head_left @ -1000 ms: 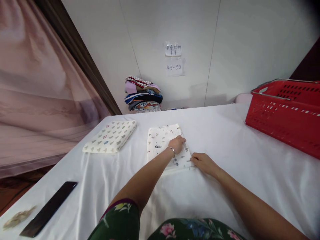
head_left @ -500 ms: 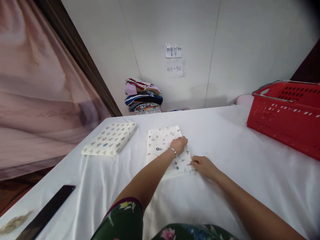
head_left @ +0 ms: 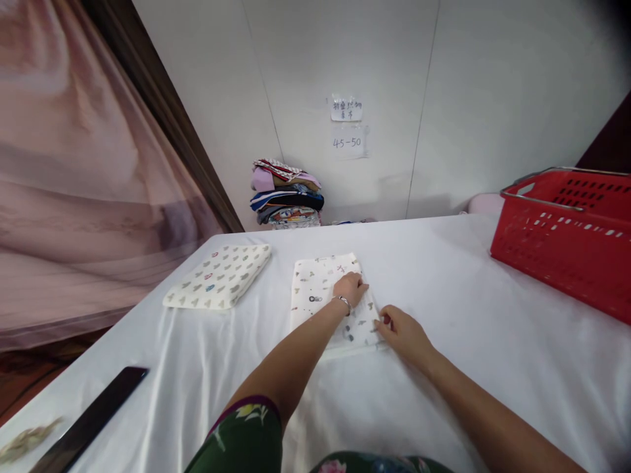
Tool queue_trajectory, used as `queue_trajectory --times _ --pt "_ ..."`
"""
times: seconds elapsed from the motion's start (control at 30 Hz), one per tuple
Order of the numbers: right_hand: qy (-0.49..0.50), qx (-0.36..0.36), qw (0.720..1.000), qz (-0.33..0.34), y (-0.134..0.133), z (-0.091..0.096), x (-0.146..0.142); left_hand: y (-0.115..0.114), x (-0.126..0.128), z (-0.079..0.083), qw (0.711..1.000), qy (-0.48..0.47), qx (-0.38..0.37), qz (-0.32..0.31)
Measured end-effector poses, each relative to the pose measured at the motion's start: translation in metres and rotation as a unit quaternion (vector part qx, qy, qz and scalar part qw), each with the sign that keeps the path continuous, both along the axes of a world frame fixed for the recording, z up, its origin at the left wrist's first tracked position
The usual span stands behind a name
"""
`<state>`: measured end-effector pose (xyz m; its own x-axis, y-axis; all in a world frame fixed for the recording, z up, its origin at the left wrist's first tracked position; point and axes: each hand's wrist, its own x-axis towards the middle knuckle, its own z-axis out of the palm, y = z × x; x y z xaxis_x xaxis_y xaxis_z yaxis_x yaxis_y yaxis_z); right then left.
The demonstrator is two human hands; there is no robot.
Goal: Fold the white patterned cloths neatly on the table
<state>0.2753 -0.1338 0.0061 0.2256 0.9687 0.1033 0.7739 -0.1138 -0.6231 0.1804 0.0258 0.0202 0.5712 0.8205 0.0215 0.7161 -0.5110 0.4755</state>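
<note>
A folded white cloth (head_left: 311,282) with small scattered printed figures lies flat in the middle of the table. My left hand (head_left: 349,289), with a bracelet at the wrist, reaches across it and has its fingers closed at the right edge. Nearer to me, my right hand (head_left: 401,332) pinches the same edge close to the front right corner, thumb and forefinger bent into a loop. My left forearm hides part of the cloth's front. To the left rests a second folded cloth (head_left: 217,276), cream with a mouse-head-like print.
A red plastic basket (head_left: 557,253) with a metal handle stands at the right on the white-covered table (head_left: 434,407). A dark flat strip (head_left: 93,417) lies at front left. A pile of folded fabrics (head_left: 286,196) is beyond the far edge, below wall notes (head_left: 348,141). A pink curtain (head_left: 89,184) hangs left.
My right thumb and forefinger have bent into a rounder pinch at the cloth's edge. My left hand stays almost in place. The whole view has shifted slightly; the cloths lie as before.
</note>
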Motion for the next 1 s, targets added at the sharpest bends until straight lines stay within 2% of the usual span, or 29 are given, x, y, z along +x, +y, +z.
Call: queue_trajectory --times 0.07,0.13,0.23,0.37,0.6,0.8,1.0 --pt "-0.046 0.076 0.996 0.016 -0.001 0.001 -0.006 0.003 0.000 0.000 1.000 -0.003 -0.021 0.010" --pt "-0.082 0.113 0.988 0.062 -0.001 0.002 -0.011 0.007 0.001 0.001 0.999 0.000 -0.037 0.022" --pt "-0.105 0.104 0.984 0.101 -0.001 0.003 -0.015 0.015 0.005 0.003 0.997 0.007 -0.067 0.048" --pt "-0.108 0.104 0.984 0.100 -0.001 0.003 -0.013 0.027 0.017 0.011 0.986 0.028 -0.126 0.109" --pt "-0.079 0.115 0.986 0.095 -0.001 0.003 -0.012 0.047 0.039 0.014 0.977 0.073 -0.123 0.158" --pt "-0.044 0.116 0.987 0.101 0.000 0.001 -0.011 0.052 0.041 0.017 0.976 0.080 -0.131 0.153" --pt "-0.033 0.108 0.988 0.101 0.001 0.000 -0.011 0.048 0.042 0.013 0.987 0.067 -0.086 0.114"
